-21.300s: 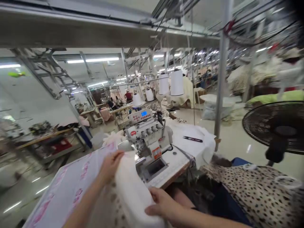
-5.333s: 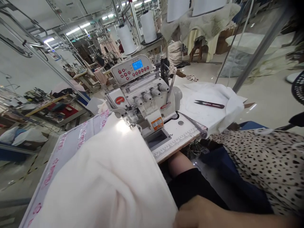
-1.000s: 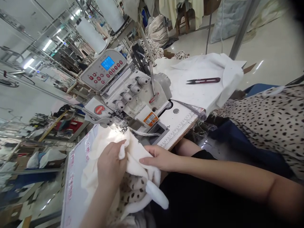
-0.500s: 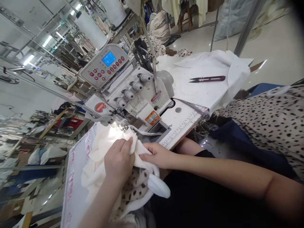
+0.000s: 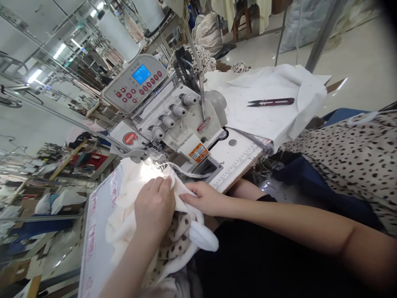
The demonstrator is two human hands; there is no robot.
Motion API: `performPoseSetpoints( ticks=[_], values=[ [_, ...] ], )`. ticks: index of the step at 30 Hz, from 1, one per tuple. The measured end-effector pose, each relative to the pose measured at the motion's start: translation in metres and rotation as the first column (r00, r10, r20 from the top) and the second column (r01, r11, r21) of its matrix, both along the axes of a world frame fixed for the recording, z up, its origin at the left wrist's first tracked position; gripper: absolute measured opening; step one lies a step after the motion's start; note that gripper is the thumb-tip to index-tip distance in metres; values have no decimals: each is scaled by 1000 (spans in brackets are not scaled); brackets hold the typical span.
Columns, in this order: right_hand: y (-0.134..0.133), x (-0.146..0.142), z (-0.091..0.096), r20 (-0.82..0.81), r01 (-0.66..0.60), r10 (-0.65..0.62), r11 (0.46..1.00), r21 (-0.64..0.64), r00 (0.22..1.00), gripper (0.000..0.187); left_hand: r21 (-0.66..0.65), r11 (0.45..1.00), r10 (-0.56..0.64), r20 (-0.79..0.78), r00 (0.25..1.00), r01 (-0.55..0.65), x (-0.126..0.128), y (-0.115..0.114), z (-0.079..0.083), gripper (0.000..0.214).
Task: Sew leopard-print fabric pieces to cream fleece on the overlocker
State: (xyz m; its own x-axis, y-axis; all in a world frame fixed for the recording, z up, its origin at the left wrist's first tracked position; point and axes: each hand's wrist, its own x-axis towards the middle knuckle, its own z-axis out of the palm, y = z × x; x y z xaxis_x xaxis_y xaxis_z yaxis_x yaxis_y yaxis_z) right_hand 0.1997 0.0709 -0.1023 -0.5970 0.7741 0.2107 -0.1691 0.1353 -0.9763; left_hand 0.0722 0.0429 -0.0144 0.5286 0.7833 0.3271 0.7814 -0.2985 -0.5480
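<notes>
A cream fleece piece (image 5: 127, 198) with a leopard-spotted lining (image 5: 176, 238) lies bunched on the table in front of a white overlock sewing machine (image 5: 176, 124). My left hand (image 5: 155, 207) rests on top of the fleece, fingers curled and pressing it just short of the presser foot (image 5: 155, 159). My right hand (image 5: 203, 198) lies beside it on the right, fingers together, pinching the fleece edge. Both hands touch the same piece, close to the lit needle area.
Dark thread snips (image 5: 269, 102) lie on white cloth (image 5: 279, 116) right of the machine. A ruler strip (image 5: 237, 169) edges the machine table. Leopard-print fabric (image 5: 350, 157) is piled at right. Thread cones (image 5: 119, 35) stand behind. Other workstations fill the left background.
Over the last second both hands slid the fleece slightly forward toward the presser foot. Earlier the fleece lay spread wide over the table; now it is bunched under my hands.
</notes>
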Motion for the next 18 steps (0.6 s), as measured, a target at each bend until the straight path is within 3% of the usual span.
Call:
performPoseSetpoints(
  ticks=[8,12,15,18],
  values=[
    [19,-14,0,43,51,-53,997,50,998,20,-39,986,159,-26,987,-160,-2,14,5,21],
    [20,-11,-7,-81,-94,86,990,-105,993,15,-155,938,327,94,940,-311,-2,-3,10,21],
    [14,-2,-8,-256,-272,200,919,-287,946,21,-201,878,462,122,879,-434,-14,-31,18,20],
    [3,1,1,-389,-402,248,829,-389,887,29,-237,803,576,75,814,-547,-35,-60,33,16]
  ],
)
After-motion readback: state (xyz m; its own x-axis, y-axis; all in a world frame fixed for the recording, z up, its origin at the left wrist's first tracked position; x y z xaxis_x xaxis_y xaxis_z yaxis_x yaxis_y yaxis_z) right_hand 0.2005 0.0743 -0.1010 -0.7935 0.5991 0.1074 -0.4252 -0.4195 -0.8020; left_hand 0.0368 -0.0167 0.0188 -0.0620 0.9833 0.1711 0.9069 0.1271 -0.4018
